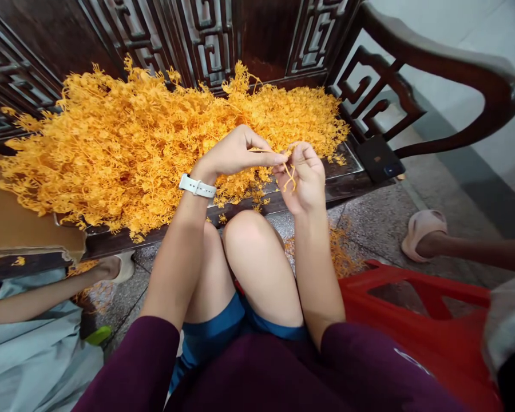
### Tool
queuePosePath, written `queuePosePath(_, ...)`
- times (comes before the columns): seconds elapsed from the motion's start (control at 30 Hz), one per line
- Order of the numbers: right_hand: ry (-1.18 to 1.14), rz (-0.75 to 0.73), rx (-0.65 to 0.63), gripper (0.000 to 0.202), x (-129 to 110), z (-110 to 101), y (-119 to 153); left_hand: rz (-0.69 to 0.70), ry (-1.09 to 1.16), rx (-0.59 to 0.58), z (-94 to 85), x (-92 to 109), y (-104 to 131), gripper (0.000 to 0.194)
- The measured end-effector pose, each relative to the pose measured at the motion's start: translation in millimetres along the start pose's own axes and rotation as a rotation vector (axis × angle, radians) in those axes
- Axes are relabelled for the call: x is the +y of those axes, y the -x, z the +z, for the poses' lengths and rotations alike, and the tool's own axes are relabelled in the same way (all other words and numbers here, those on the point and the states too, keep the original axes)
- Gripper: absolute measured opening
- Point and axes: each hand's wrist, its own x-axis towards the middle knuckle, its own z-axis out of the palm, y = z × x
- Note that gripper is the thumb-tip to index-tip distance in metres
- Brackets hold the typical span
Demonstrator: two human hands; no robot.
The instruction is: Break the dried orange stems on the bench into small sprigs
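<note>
My left hand (240, 151), with a white watch (197, 186) at the wrist, pinches a thin orange branching sprig (290, 178). Fingers of my right hand (305, 180) close on the same sprig beside the left fingertips. Its thin stems hang down in front of my right palm, and the part between the fingertips is hidden. Behind both hands, a large heap of orange flower-like sprigs (124, 143) covers the seat of a dark wooden bench (341, 180). The sprigs look like plastic.
A black phone (380, 158) lies at the bench's right end, below the curved armrest (446, 54). To the left stands a cardboard box (26, 212). A red plastic stool (412, 320) is at right. Other people's legs show on both sides; orange scraps (343, 252) litter the floor.
</note>
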Motion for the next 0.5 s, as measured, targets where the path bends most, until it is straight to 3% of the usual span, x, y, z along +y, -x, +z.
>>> queuePosePath(0.2, 0.146, -0.142, 0.034, 0.036, 8, 3, 1, 0.003, -0.002, -0.005, 9.8, -4, -4, 0.022)
queuePosePath(0.37, 0.148, -0.151, 0.05, 0.036, 5, 2, 0, -0.023, 0.081, -0.074, 12.2, -3, -5, 0.029)
queuePosePath(0.5, 0.034, -0.055, -0.077, 0.037, 7, -3, 1, 0.003, 0.143, -0.158, 6.6, 4, -3, 0.037)
